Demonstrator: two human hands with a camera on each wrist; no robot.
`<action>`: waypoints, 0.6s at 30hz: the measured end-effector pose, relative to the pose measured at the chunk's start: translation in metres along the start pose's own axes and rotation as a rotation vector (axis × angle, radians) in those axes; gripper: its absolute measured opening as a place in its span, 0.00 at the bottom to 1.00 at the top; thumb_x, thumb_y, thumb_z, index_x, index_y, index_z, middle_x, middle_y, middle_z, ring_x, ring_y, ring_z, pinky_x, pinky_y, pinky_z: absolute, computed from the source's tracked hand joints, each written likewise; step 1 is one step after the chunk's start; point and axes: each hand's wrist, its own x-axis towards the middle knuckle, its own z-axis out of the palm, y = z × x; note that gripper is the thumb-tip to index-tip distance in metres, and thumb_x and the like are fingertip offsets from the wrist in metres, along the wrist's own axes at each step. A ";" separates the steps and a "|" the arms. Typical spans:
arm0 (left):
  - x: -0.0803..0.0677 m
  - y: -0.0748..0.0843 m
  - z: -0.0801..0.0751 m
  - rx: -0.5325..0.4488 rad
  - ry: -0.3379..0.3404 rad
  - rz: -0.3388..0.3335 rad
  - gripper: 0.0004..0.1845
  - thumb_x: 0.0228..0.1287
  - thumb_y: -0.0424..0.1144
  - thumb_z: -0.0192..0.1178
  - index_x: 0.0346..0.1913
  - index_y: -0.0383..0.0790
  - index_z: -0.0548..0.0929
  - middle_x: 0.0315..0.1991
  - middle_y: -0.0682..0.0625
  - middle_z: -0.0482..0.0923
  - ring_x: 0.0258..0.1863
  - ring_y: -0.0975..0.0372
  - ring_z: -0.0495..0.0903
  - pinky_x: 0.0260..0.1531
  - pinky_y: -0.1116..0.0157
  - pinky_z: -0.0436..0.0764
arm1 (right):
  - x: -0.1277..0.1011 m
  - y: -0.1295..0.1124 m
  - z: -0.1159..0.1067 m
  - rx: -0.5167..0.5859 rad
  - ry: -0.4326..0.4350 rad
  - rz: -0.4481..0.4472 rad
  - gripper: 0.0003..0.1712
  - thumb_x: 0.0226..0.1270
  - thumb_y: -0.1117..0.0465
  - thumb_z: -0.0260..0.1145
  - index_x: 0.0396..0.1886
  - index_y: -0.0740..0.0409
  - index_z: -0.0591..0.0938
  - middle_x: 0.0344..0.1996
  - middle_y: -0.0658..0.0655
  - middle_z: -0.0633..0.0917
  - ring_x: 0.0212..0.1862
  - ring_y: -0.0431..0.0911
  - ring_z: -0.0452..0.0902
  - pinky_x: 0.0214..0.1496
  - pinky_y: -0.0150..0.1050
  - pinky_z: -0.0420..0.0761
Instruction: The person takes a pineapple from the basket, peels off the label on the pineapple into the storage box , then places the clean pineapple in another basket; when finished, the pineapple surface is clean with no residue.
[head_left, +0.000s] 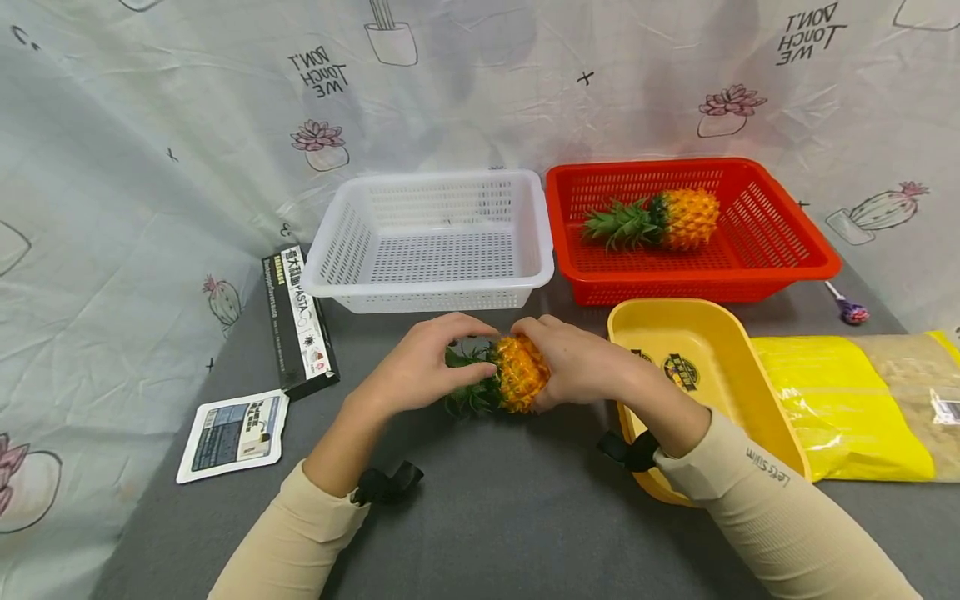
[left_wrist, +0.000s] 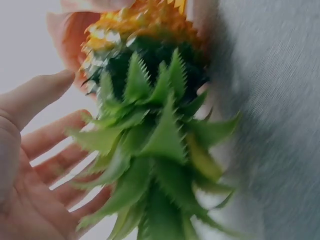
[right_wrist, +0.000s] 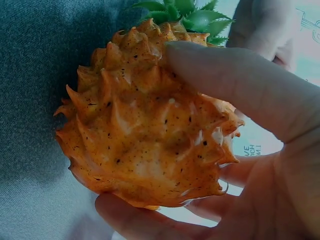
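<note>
A small pineapple [head_left: 517, 377] with an orange body and a green crown lies on its side over the grey tabletop [head_left: 487, 500], between both hands. My right hand [head_left: 581, 362] grips the orange body [right_wrist: 145, 135], with the thumb [right_wrist: 240, 85] over the top and the fingers curled underneath. My left hand [head_left: 420, 362] arches over the leafy crown [left_wrist: 155, 145]. In the left wrist view its fingers [left_wrist: 50, 165] lie relaxed and spread beside the leaves, and the thumb stands clear of them.
Behind the hands stands a white basket [head_left: 435, 177]. To its right, a red basket [head_left: 652, 165] holds a second pineapple [head_left: 675, 219]. A yellow tray [head_left: 720, 350] and a yellow bag [head_left: 840, 408] are at right. A black box [head_left: 298, 321] and a white packet [head_left: 236, 433] lie at left.
</note>
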 end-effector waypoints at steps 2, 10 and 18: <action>-0.001 0.001 -0.007 0.020 0.036 -0.009 0.22 0.66 0.44 0.71 0.62 0.43 0.84 0.59 0.48 0.84 0.54 0.54 0.82 0.55 0.51 0.81 | 0.000 0.000 0.000 -0.009 0.008 0.006 0.50 0.49 0.59 0.84 0.71 0.57 0.70 0.55 0.59 0.78 0.48 0.50 0.77 0.50 0.47 0.81; 0.003 -0.007 -0.037 0.191 0.228 -0.044 0.18 0.69 0.41 0.68 0.59 0.40 0.86 0.57 0.44 0.84 0.61 0.48 0.81 0.64 0.47 0.76 | -0.009 0.004 -0.009 0.020 0.042 0.008 0.46 0.45 0.59 0.84 0.66 0.56 0.72 0.50 0.58 0.78 0.46 0.50 0.77 0.46 0.43 0.81; 0.010 -0.031 -0.057 0.330 0.242 -0.151 0.16 0.69 0.37 0.66 0.57 0.35 0.86 0.55 0.39 0.84 0.57 0.44 0.80 0.60 0.46 0.75 | -0.022 0.003 -0.026 0.046 0.046 -0.032 0.45 0.47 0.58 0.83 0.65 0.58 0.72 0.49 0.58 0.79 0.48 0.50 0.76 0.48 0.42 0.82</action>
